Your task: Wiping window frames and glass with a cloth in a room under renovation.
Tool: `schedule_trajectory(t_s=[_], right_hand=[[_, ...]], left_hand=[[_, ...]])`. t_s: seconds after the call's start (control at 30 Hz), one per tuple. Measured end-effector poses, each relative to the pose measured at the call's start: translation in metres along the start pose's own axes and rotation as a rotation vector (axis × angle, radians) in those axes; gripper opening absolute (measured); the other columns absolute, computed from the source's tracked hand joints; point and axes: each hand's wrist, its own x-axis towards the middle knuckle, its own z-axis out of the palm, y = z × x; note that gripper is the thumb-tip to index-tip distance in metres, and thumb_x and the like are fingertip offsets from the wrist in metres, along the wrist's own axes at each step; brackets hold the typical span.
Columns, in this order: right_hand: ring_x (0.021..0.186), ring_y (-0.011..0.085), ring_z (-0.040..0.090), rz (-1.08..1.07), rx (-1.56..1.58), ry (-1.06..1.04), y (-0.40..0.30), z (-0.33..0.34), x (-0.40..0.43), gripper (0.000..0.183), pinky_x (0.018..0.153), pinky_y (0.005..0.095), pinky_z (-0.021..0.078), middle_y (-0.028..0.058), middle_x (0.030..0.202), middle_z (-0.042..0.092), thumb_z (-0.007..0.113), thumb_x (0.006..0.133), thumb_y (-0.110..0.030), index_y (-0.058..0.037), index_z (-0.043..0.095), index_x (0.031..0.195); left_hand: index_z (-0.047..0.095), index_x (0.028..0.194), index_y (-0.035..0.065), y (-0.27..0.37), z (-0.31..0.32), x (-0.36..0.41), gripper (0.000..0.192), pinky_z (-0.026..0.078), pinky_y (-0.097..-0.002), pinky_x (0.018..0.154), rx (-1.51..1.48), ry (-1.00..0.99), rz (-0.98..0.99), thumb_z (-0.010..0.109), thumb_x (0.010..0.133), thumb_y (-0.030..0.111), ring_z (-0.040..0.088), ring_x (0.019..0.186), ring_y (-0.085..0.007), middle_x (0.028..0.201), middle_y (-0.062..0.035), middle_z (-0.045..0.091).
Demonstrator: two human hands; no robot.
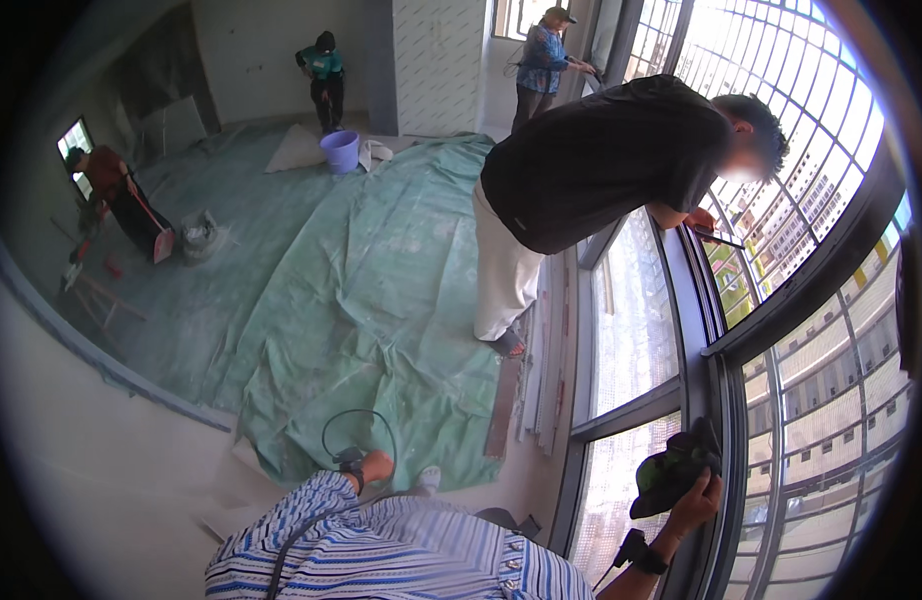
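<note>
My right hand grips a dark cloth, bunched up and touching the grey metal window frame on the right. A black device is strapped to that wrist. My left hand hangs low in front of my striped shirt, over the green sheet; its fingers look curled, but whether they hold anything is hidden. A dark cable loops beside this hand from the device on its wrist. Window panes with a barred grille outside stand beyond my right hand.
Close ahead, a person in black leans at the window sill. Another person works at a farther window. Two more stand across the room, one with a red-handled dustpan. A purple bucket and wrinkled green sheeting cover floor; metal strips lie along the window wall.
</note>
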Motion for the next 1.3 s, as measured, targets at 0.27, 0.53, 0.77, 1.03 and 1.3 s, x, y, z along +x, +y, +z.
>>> schedule_trajectory(t_s=[0.27, 0.53, 0.77, 1.03, 1.3], right_hand=[[0.071, 0.0246, 0.060, -0.028, -0.026, -0.013, 0.003, 0.002, 0.003, 0.024, 0.067, 0.0345, 0.0473, 0.0140, 0.080, 0.063, 0.054, 0.088, -0.022, 0.0015, 0.061, 0.091], [0.069, 0.0188, 0.058, -0.039, 0.002, 0.021, 0.010, -0.001, 0.001, 0.026, 0.064, 0.0331, 0.0461, 0.0114, 0.078, 0.063, 0.054, 0.090, -0.023, 0.0025, 0.060, 0.090], [0.067, 0.0204, 0.057, -0.056, 0.014, 0.017, -0.004, 0.009, 0.004, 0.027, 0.064, 0.0336, 0.0460, 0.0116, 0.076, 0.062, 0.054, 0.090, -0.023, 0.0027, 0.059, 0.089], [0.068, 0.0205, 0.057, -0.044, 0.010, 0.009, -0.009, 0.004, 0.001, 0.026, 0.064, 0.0332, 0.0461, 0.0122, 0.076, 0.062, 0.054, 0.090, -0.023, 0.0020, 0.060, 0.089], [0.069, 0.0184, 0.058, -0.011, 0.026, 0.009, -0.001, 0.001, -0.001, 0.025, 0.065, 0.0317, 0.0465, 0.0107, 0.077, 0.063, 0.055, 0.089, -0.023, 0.0015, 0.060, 0.090]], left_hand=[[0.065, 0.067, 0.0042, 0.004, 0.000, -0.001, 0.017, 0.048, -0.0438, 0.059, 0.465, 0.040, -0.127, 0.053, 0.065, 0.017, 0.062, 0.066, -0.0326, 0.070, -0.0158, 0.063], [0.066, 0.068, 0.0046, 0.039, 0.008, 0.007, 0.018, 0.049, -0.0441, 0.061, 0.425, 0.092, -0.228, 0.053, 0.066, 0.017, 0.062, 0.069, -0.0331, 0.074, -0.0171, 0.064], [0.065, 0.067, 0.0042, -0.020, 0.009, 0.000, 0.019, 0.049, -0.0444, 0.060, 0.771, -0.028, -0.099, 0.052, 0.066, 0.018, 0.062, 0.067, -0.0336, 0.073, -0.0177, 0.064], [0.065, 0.065, 0.0046, -0.011, 0.010, 0.002, 0.017, 0.049, -0.0445, 0.059, 0.576, 0.048, -0.152, 0.054, 0.064, 0.018, 0.062, 0.066, -0.0332, 0.069, -0.0168, 0.063], [0.064, 0.064, 0.0039, 0.023, 0.010, 0.004, 0.016, 0.048, -0.0449, 0.059, 0.321, 0.102, -0.188, 0.055, 0.063, 0.018, 0.061, 0.064, -0.0335, 0.068, -0.0171, 0.062]])
